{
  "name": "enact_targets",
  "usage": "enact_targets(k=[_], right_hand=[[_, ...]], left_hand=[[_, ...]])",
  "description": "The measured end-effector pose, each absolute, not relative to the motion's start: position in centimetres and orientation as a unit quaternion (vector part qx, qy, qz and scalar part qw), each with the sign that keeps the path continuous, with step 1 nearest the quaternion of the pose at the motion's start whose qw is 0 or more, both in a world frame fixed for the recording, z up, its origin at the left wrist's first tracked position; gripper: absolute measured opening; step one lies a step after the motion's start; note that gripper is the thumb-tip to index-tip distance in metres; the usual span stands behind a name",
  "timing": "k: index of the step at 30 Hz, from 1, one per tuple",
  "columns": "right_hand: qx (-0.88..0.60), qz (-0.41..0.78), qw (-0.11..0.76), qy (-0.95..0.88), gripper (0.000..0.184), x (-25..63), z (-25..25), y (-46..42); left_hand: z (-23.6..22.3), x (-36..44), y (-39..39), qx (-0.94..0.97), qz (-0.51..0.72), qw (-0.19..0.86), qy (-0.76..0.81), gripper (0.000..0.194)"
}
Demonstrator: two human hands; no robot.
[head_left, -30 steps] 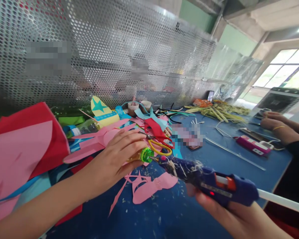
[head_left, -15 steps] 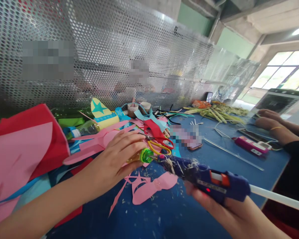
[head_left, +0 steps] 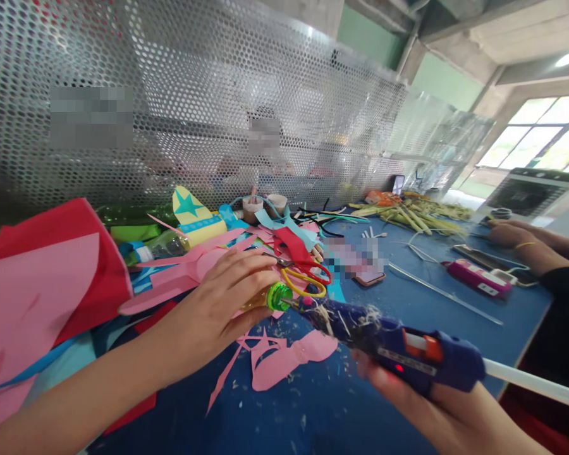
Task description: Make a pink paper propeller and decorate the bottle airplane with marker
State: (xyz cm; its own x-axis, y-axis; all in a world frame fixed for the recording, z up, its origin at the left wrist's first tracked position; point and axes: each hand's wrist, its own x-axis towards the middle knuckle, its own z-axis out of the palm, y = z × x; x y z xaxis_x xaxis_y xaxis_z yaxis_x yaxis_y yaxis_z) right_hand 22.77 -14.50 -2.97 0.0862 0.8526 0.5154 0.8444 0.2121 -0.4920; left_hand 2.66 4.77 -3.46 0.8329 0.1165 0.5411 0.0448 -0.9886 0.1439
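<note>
My left hand (head_left: 230, 291) is closed round a plastic bottle (head_left: 279, 296) lying on its side, with its green neck pointing right. Most of the bottle is hidden by my fingers and palm. My right hand (head_left: 436, 404) grips a dark blue hot glue gun (head_left: 408, 347), its red light lit and a white glue stick (head_left: 540, 382) coming out of the back. The gun's nozzle is at the bottle's green mouth; whether they touch I cannot tell. Scissors (head_left: 308, 283) with yellow and red handles lie just behind the neck. Pink paper cutouts (head_left: 289, 360) lie below the bottle.
Red and pink sheets (head_left: 90, 253) bulge up at the left. Behind sits a yellow paper rocket shape (head_left: 201, 221) with a star. A phone (head_left: 370, 277), a purple power strip (head_left: 478, 278) and plant stalks (head_left: 412, 215) lie rightward, near another person's hands (head_left: 507, 235).
The glue gun's rear shifts a little left, then partly back right, while its nozzle stays by the bottle mouth. My left hand holds still on the bottle.
</note>
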Motion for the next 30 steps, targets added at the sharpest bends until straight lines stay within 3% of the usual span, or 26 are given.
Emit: enact_targets(k=[30], right_hand=[[-0.648,-0.013,0.364,-0.669,0.040,22.89,-3.51,-14.55]], left_hand=[[-3.28,2.69,4.73,0.953,0.292,0.057,0.056,0.030]])
